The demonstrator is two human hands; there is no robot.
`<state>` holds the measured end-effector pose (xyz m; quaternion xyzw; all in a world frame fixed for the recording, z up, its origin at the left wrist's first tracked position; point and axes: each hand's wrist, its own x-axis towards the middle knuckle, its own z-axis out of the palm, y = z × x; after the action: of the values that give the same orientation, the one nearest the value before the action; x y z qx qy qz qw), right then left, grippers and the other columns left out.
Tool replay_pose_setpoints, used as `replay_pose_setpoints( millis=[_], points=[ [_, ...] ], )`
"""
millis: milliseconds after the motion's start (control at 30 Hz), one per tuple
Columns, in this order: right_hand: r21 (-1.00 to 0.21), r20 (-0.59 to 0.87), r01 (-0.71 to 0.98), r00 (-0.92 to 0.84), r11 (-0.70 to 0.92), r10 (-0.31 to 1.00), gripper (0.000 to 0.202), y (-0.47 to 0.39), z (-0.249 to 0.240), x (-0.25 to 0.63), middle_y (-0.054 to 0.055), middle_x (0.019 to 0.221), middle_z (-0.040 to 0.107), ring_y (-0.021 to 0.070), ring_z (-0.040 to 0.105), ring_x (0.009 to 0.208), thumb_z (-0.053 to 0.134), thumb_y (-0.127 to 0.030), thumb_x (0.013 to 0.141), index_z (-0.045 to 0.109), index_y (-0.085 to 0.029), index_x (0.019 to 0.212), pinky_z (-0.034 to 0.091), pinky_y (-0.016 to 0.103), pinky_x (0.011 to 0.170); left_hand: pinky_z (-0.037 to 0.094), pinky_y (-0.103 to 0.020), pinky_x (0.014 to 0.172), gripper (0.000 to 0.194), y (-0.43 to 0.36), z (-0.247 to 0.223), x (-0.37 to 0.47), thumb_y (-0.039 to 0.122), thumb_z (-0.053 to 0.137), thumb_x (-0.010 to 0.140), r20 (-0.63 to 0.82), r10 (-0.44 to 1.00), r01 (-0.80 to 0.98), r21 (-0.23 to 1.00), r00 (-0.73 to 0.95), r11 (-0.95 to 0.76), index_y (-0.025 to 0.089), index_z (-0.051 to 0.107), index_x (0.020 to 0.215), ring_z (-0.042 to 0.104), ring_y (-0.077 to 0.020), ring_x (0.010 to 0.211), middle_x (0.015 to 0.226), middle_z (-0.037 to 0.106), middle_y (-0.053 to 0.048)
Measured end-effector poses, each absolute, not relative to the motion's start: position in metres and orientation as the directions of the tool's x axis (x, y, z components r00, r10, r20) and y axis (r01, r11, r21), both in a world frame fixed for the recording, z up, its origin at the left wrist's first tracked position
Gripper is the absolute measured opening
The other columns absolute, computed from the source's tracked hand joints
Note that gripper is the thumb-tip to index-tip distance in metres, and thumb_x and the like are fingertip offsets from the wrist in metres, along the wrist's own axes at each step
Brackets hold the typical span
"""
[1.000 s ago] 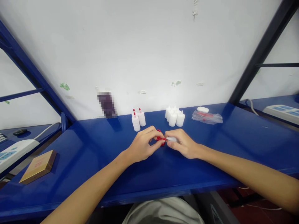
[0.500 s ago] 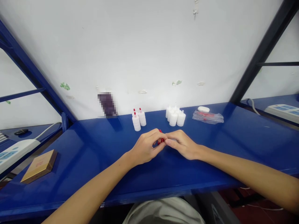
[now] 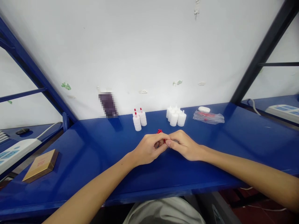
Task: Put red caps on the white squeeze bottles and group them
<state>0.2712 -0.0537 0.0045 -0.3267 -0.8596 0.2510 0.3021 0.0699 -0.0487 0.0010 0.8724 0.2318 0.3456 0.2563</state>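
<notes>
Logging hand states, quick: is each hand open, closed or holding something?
Left hand: curled, fingertips bunched where the hands meet; any held item is hidden, cannot tell.
Right hand: curled too; what it holds, if anything, cannot be told.

A scuffed white wall (image 3: 144, 46) backs a glossy blue table (image 3: 98, 140) between metal posts (image 3: 262, 51), above reddish floor (image 3: 247, 216).

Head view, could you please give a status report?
Left hand and right hand: meeting, grip unclear. Red caps: clustered just beyond left hand, partly hidden. Hands block the view.
</notes>
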Motion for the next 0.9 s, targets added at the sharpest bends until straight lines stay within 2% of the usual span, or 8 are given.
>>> replay_pose_setpoints(
  millis=[300, 433, 533, 633, 700, 800, 900],
  points=[
    [-0.641, 0.368, 0.364, -0.627, 0.675, 0.687, 0.056, -0.053, 0.002, 0.269, -0.002, 0.058, 0.038, 0.0107, 0.035, 0.053, 0.031, -0.057, 0.098, 0.047, -0.017, 0.062, 0.027, 0.026, 0.053, 0.036, -0.021, 0.056, 0.016, -0.052, 0.004, 0.07, 0.028, 0.049, 0.098, 0.469, 0.554, 0.202, 0.609, 0.688, -0.767, 0.017, 0.059, 0.101, 0.04, -0.0078, 0.057, 0.067, 0.049, 0.004],
    [-0.637, 0.414, 0.333, -0.613, 0.695, 0.673, 0.05, -0.05, 0.004, 0.268, -0.001, 0.063, 0.046, 0.012, 0.041, 0.057, 0.032, -0.053, 0.1, 0.058, -0.016, 0.078, 0.031, 0.026, 0.057, 0.035, -0.02, 0.054, 0.016, -0.05, 0.004, 0.07, 0.028, 0.047, 0.099, 0.489, 0.567, 0.179, 0.632, 0.663, -0.754, 0.017, 0.057, 0.103, 0.041, -0.0073, 0.054, 0.066, 0.05, 0.004],
    [-0.64, 0.458, 0.329, -0.562, 0.695, 0.689, 0.043, -0.045, 0.004, 0.271, -0.001, 0.067, 0.05, 0.0123, 0.044, 0.058, 0.037, -0.051, 0.099, 0.057, -0.017, 0.083, 0.033, 0.026, 0.059, 0.033, -0.02, 0.052, 0.016, -0.043, 0.004, 0.064, 0.032, 0.046, 0.099, 0.49, 0.644, 0.208, 0.678, 0.588, -0.705, 0.018, 0.052, 0.104, 0.04, -0.0075, 0.051, 0.062, 0.049, 0.006],
    [-0.688, 0.461, 0.341, -0.476, 0.641, 0.749, 0.041, -0.039, 0.004, 0.276, -0.003, 0.062, 0.05, 0.0123, 0.046, 0.056, 0.036, -0.049, 0.101, 0.056, -0.017, 0.084, 0.035, 0.026, 0.058, 0.031, -0.02, 0.05, 0.016, -0.031, 0.006, 0.051, 0.036, 0.042, 0.099, 0.527, 0.744, 0.281, 0.703, 0.411, -0.653, 0.02, 0.046, 0.099, 0.04, -0.0084, 0.048, 0.057, 0.045, 0.008],
    [-0.711, 0.445, 0.367, -0.426, 0.599, 0.788, 0.039, -0.036, 0.004, 0.28, -0.003, 0.061, 0.049, 0.0126, 0.047, 0.055, 0.036, -0.047, 0.101, 0.057, -0.018, 0.084, 0.036, 0.026, 0.057, 0.032, -0.021, 0.052, 0.014, -0.021, 0.007, 0.04, 0.033, 0.042, 0.097, 0.534, 0.778, 0.438, 0.643, 0.332, -0.628, 0.021, 0.047, 0.094, 0.041, -0.0094, 0.048, 0.056, 0.045, 0.008],
    [-0.727, 0.422, 0.402, -0.378, 0.557, 0.824, 0.026, -0.033, 0.003, 0.283, -0.002, 0.07, 0.052, 0.0124, 0.047, 0.058, 0.044, -0.039, 0.097, 0.057, -0.018, 0.089, 0.037, 0.026, 0.057, 0.031, -0.023, 0.055, 0.01, -0.008, 0.008, 0.028, 0.03, 0.049, 0.092, 0.462, 0.822, 0.751, 0.397, 0.333, -0.528, 0.021, 0.054, 0.093, 0.049, -0.0125, 0.051, 0.057, 0.05, 0.006],
    [-0.754, 0.399, 0.395, -0.36, 0.525, 0.843, 0.012, -0.031, 0.003, 0.282, -0.001, 0.077, 0.053, 0.0118, 0.046, 0.059, 0.048, -0.028, 0.091, 0.055, -0.019, 0.094, 0.038, 0.025, 0.057, 0.032, -0.025, 0.056, 0.019, -0.002, 0.007, 0.024, 0.032, 0.048, 0.093, 0.37, 0.867, 0.88, 0.208, 0.333, -0.427, 0.022, 0.06, 0.103, 0.058, -0.017, 0.058, 0.062, 0.06, 0.002]
  ],
)
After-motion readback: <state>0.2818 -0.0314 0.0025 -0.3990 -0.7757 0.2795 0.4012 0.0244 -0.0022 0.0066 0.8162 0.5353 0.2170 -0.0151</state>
